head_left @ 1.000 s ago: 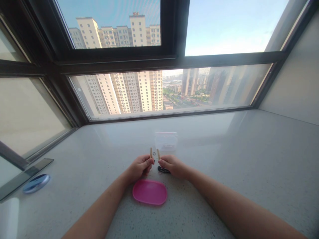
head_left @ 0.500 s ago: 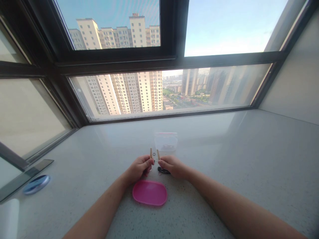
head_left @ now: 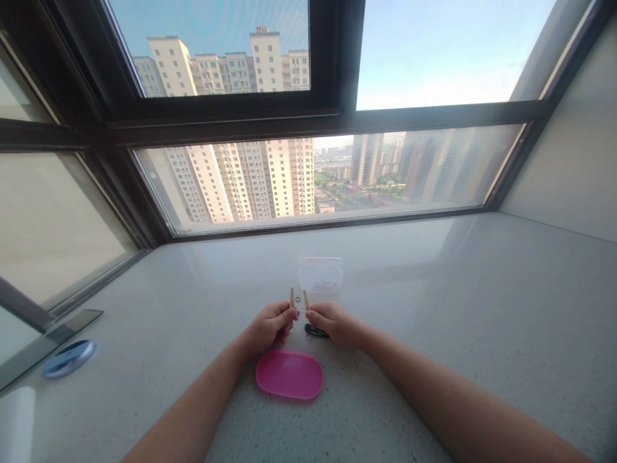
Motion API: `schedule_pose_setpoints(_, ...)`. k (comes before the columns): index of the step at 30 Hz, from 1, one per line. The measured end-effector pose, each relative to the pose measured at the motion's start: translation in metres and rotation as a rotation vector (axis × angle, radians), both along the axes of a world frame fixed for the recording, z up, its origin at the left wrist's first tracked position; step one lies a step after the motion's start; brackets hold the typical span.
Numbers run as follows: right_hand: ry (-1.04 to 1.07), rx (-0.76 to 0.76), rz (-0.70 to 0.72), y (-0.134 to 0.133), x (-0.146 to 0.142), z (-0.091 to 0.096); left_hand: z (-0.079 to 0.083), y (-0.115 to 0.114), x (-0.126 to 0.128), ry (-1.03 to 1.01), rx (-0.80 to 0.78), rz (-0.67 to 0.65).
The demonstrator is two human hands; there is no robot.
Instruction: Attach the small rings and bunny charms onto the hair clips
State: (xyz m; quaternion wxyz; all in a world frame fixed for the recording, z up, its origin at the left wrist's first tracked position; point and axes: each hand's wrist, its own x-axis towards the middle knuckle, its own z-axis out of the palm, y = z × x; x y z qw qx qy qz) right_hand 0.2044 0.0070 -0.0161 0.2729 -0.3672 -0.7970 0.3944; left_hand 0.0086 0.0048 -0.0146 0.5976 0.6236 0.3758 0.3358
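My left hand point(head_left: 270, 325) is closed, pinching a small tan wooden stick point(head_left: 292, 296) that points upward. Facing it across a narrow gap, my right hand point(head_left: 336, 321) pinches a second tan stick point(head_left: 305, 299), slightly tilted. The sticks are apart. Between and behind them a small dark ring point(head_left: 297, 299) lies on the pale speckled surface. Beside the fingers of my right hand is a black object point(head_left: 315, 330), partly covered by that hand; its kind is unclear. A pink oval tray point(head_left: 289, 374) lies nearer to me, below my left hand.
Just beyond my hands sits a clear plastic zip bag point(head_left: 321, 276) with small items inside. At far left are a round bluish object point(head_left: 70, 359), a glass-like strip point(head_left: 53, 347) and a white object point(head_left: 17, 421). Dark-framed windows point(head_left: 337, 119) border the back.
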Motion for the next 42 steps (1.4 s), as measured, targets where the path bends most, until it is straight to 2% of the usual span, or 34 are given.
schedule_pose_setpoints(12, 0.003, -0.003, 0.004, -0.0022, -0.0001, 0.0044, 0.002, -0.001, 0.0005, -0.001, -0.015, 0.003)
schedule_pose_setpoints(42, 0.032, 0.008, 0.014, 0.0013, 0.0006, -0.0022, 0.0027, -0.0017, 0.0004, 0.0, 0.004, -0.011)
